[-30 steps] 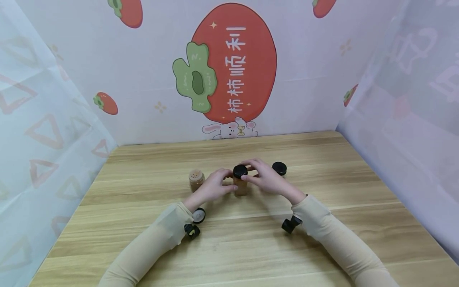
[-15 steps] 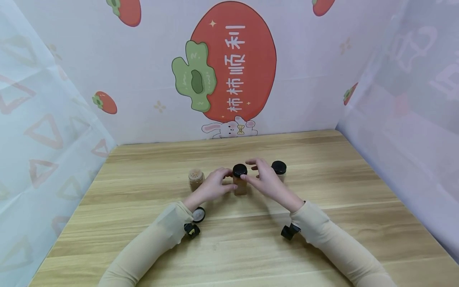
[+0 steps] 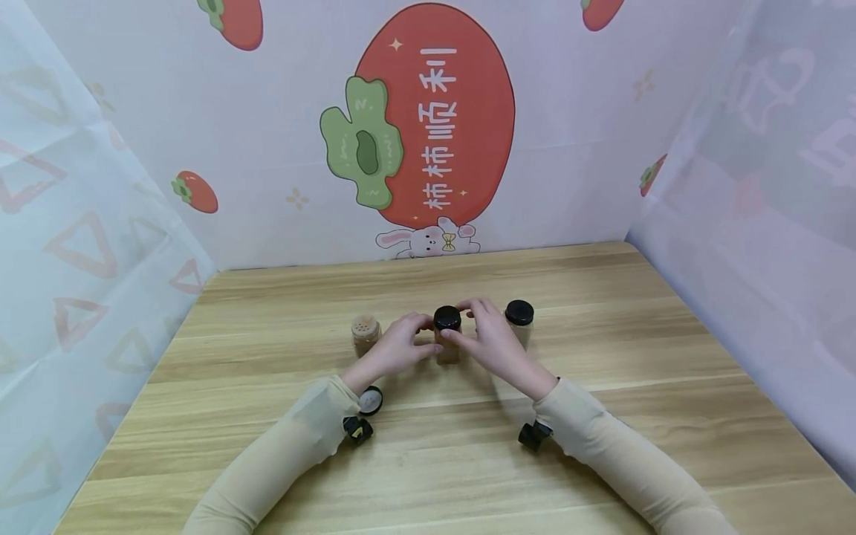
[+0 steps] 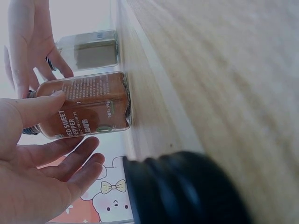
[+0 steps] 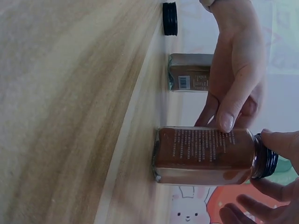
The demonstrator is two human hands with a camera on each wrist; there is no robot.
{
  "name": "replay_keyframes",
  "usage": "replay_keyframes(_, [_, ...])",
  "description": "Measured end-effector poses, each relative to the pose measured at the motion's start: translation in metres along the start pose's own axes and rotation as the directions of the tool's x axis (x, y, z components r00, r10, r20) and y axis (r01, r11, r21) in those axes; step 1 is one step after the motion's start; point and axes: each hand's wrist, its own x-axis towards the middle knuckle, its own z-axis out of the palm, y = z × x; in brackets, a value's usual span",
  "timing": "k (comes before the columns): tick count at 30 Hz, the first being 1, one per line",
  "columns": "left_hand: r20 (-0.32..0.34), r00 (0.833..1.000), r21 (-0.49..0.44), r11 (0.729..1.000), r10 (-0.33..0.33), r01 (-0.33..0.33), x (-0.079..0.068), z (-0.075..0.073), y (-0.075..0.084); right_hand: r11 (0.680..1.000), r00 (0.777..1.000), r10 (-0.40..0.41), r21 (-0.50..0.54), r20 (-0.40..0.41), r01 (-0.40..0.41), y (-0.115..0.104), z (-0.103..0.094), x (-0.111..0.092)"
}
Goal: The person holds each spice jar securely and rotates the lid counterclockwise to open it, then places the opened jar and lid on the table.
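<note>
A square glass spice jar (image 4: 91,105) of reddish-brown powder, labelled RED SWEET PEPPER, stands upright on the wooden table, mid-table in the head view. My left hand (image 3: 394,348) grips its body, thumb on the near face and fingers round the far side. On top is a black lid (image 5: 267,159), which my right hand (image 3: 498,340) pinches between thumb and forefinger; its other fingers are spread beyond. Left of this jar is a second spice jar (image 3: 365,334) with a perforated top showing, partly behind my left hand. A loose black lid (image 3: 371,401) lies beside my left wrist.
Just right of my right hand is a third spice jar (image 3: 519,319) with a black lid and paler contents. Black wrist cameras sit under both cuffs. A printed cloth backdrop (image 3: 568,186) rises behind the table (image 3: 441,475) and along both sides.
My right hand's fingers came away from the lid, spread, and closed round it again, with the wrist shifting slightly left. The left hand and the jar have stayed put.
</note>
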Motion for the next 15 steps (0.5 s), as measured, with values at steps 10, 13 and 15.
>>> replay_keyframes(10, [-0.002,1.000,-0.009,1.000,-0.005,0.005,0.000,0.000,-0.002,0.994,0.989,-0.029,0.113,0.148,0.012,0.006,-0.013,0.010])
replay_keyframes(13, [-0.001,1.000,-0.006,1.000,-0.005,0.005,0.000,0.000,-0.001,0.993,0.977,-0.053,0.115,0.207,0.029,0.010,-0.018,0.014])
replay_keyframes(15, [0.002,1.000,-0.006,1.000,-0.010,0.010,0.000,-0.001,-0.001,0.993,0.968,-0.067,0.112,0.242,0.041,0.012,-0.020,0.017])
